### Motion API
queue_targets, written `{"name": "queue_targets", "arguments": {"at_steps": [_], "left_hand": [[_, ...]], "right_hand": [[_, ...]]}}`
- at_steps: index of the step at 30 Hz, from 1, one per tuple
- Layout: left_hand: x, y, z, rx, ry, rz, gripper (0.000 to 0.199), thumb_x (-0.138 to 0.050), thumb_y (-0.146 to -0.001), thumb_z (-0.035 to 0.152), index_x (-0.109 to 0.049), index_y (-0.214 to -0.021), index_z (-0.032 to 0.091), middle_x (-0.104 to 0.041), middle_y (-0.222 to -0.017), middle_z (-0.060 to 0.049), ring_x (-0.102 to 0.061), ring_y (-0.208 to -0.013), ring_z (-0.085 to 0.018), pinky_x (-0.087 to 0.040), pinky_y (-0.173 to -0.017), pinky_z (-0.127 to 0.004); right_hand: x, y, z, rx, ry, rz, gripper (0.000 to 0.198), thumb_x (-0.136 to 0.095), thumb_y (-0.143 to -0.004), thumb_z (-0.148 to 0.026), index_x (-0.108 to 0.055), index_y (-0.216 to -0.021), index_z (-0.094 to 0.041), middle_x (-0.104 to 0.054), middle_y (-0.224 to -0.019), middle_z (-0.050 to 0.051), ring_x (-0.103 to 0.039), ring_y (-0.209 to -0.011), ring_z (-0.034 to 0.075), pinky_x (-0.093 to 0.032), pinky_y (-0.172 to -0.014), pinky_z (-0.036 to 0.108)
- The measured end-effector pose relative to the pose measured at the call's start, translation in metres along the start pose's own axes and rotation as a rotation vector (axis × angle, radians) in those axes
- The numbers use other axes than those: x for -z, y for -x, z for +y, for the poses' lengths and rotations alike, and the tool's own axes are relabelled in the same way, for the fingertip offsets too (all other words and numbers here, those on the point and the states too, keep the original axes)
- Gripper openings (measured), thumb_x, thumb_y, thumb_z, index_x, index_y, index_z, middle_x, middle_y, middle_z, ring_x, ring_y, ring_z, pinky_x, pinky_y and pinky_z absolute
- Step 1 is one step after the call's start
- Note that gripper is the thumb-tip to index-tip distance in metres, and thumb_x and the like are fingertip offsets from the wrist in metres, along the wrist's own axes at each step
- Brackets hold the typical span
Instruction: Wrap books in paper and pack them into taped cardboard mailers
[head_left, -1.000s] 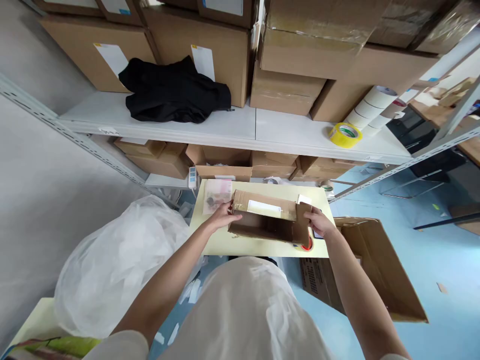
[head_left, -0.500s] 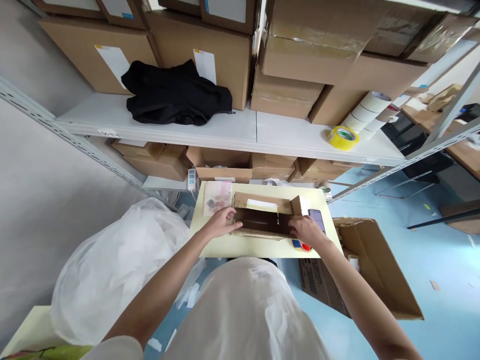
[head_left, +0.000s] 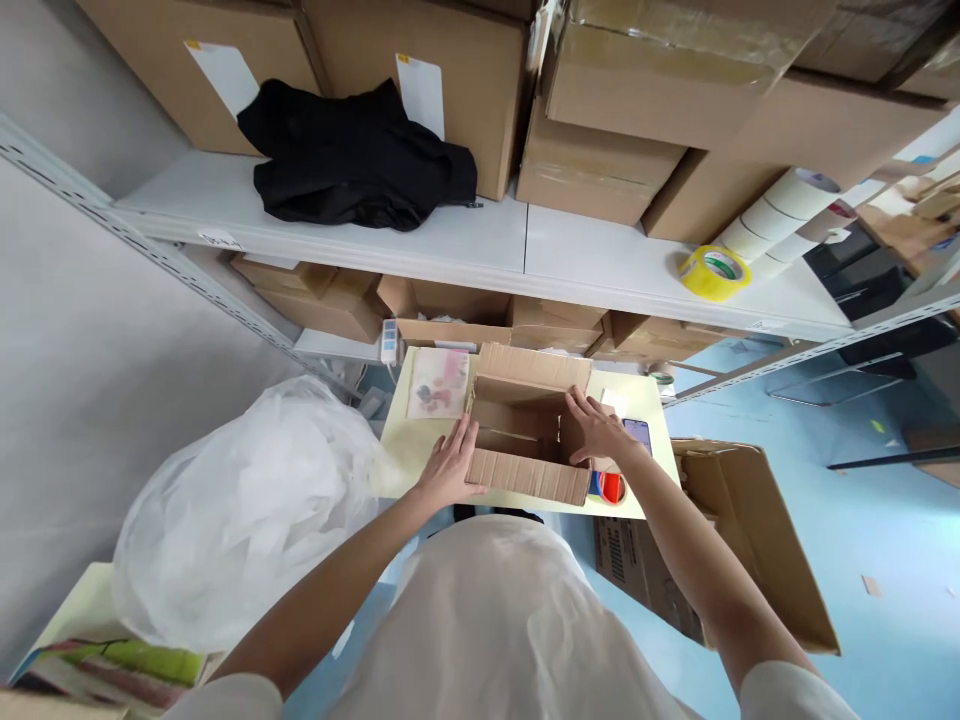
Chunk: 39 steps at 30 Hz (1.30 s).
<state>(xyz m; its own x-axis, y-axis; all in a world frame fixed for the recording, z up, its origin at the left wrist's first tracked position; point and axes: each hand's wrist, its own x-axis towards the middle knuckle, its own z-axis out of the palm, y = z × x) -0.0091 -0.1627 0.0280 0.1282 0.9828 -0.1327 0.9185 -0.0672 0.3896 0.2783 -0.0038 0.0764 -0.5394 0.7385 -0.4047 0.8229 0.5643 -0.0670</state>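
An open cardboard box [head_left: 529,478] stands on the small cream table [head_left: 409,463] in front of me, its front and back flaps folded outward and its inside showing. My left hand [head_left: 448,468] holds the box's left end, with the fingers along the wall and the thumb by the front flap. At the right end, my right hand [head_left: 600,428] grips the box, fingers over the edge and thumb lower down. Beside the right wrist lie a red and blue tape roll [head_left: 611,487] and a phone [head_left: 637,433]. A printed plastic packet [head_left: 439,383] lies left of the box.
Behind the table rises a metal shelf [head_left: 480,262] with cartons, a black garment [head_left: 360,155] and a yellow tape roll [head_left: 714,272]. A large bag of white packing material [head_left: 247,515] bulges at the left. A big open carton [head_left: 765,550] stands on the floor at right.
The box has tipped so that its opening faces me more, and its front flap now lies folded outward. Both hands have shifted along its ends. My view has moved slightly.
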Motion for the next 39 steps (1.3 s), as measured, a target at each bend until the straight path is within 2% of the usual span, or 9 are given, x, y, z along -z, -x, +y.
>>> {"name": "queue_targets", "arguments": {"at_steps": [7,12,18,24,27,29,34,37,39], "left_hand": [[-0.007,0.003,0.008,0.001,0.060,0.062,0.098,-0.055,-0.078,0.051,0.002,-0.148,0.013,-0.010,-0.154,-0.022,-0.020,-0.141,-0.033,-0.022,-0.109,-0.053],[-0.021,-0.001,0.013,0.139,0.048,0.181,0.081,-0.047,-0.087,0.045,-0.005,-0.148,0.012,-0.023,-0.152,-0.021,-0.027,-0.139,-0.031,-0.024,-0.109,-0.051],[-0.033,-0.005,0.016,0.193,0.136,0.284,0.082,-0.052,-0.085,0.045,-0.009,-0.147,0.013,-0.025,-0.150,-0.022,-0.028,-0.138,-0.032,-0.027,-0.108,-0.050],[-0.018,0.017,0.005,0.212,0.404,0.327,0.092,-0.059,-0.080,0.048,-0.006,-0.147,0.015,-0.039,-0.143,-0.020,-0.038,-0.132,-0.032,-0.033,-0.106,-0.050],[-0.012,0.023,-0.018,0.215,0.563,0.383,0.079,-0.053,-0.082,0.053,-0.020,-0.144,0.017,-0.045,-0.139,-0.018,-0.041,-0.130,-0.030,-0.036,-0.104,-0.047],[-0.010,0.015,-0.044,0.352,0.610,0.433,0.064,-0.044,-0.086,0.054,-0.034,-0.138,0.016,-0.049,-0.134,-0.017,-0.046,-0.126,-0.028,-0.040,-0.100,-0.044],[-0.025,-0.054,-0.119,0.927,0.414,0.265,0.071,-0.064,-0.072,0.053,-0.044,-0.127,0.013,-0.050,-0.131,-0.021,-0.045,-0.126,-0.033,-0.037,-0.101,-0.043],[-0.045,-0.098,-0.146,1.070,0.368,0.221,0.075,-0.071,-0.065,0.050,-0.042,-0.127,0.017,-0.047,-0.133,-0.020,-0.042,-0.127,-0.036,-0.037,-0.099,-0.046],[-0.057,-0.116,-0.159,1.064,0.435,0.231,0.075,-0.073,-0.062,0.042,-0.041,-0.125,0.017,-0.045,-0.133,-0.022,-0.040,-0.127,-0.036,-0.037,-0.097,-0.048]], "right_hand": [[-0.008,-0.016,0.022,0.139,-0.360,-0.122,0.124,-0.064,-0.065,-0.064,0.023,-0.144,-0.027,0.020,-0.155,0.008,0.007,-0.142,0.035,-0.016,-0.113,0.053],[-0.012,-0.007,0.019,0.113,-0.221,-0.256,0.149,-0.079,-0.043,-0.061,0.026,-0.142,-0.027,0.035,-0.148,0.008,0.020,-0.136,0.045,-0.012,-0.107,0.067],[-0.012,-0.016,0.024,0.212,-0.198,-0.173,0.139,-0.074,-0.053,-0.062,0.025,-0.143,-0.027,0.033,-0.150,0.008,0.009,-0.138,0.047,-0.020,-0.108,0.062],[-0.008,-0.027,0.021,0.232,-0.090,-0.147,0.129,-0.068,-0.059,-0.065,0.017,-0.146,-0.025,0.031,-0.150,0.008,0.003,-0.138,0.050,-0.025,-0.105,0.064],[-0.009,-0.027,0.017,0.213,-0.044,-0.154,0.127,-0.066,-0.059,-0.067,0.015,-0.147,-0.025,0.032,-0.150,0.008,0.002,-0.137,0.051,-0.027,-0.102,0.067],[-0.010,-0.027,0.016,0.208,-0.030,-0.151,0.126,-0.066,-0.059,-0.066,0.013,-0.148,-0.025,0.032,-0.150,0.008,0.000,-0.137,0.052,-0.028,-0.101,0.067],[-0.012,-0.024,0.018,0.185,-0.025,-0.153,0.126,-0.069,-0.058,-0.062,0.010,-0.148,-0.026,0.034,-0.149,0.006,-0.003,-0.136,0.053,-0.034,-0.101,0.064],[-0.011,-0.022,0.019,0.162,-0.010,-0.164,0.128,-0.069,-0.056,-0.064,0.010,-0.148,-0.026,0.032,-0.150,0.006,-0.003,-0.136,0.053,-0.035,-0.101,0.064],[-0.011,-0.021,0.019,0.159,-0.006,-0.160,0.128,-0.070,-0.055,-0.065,0.009,-0.149,-0.026,0.030,-0.151,0.005,-0.003,-0.136,0.053,-0.034,-0.101,0.065]]}}
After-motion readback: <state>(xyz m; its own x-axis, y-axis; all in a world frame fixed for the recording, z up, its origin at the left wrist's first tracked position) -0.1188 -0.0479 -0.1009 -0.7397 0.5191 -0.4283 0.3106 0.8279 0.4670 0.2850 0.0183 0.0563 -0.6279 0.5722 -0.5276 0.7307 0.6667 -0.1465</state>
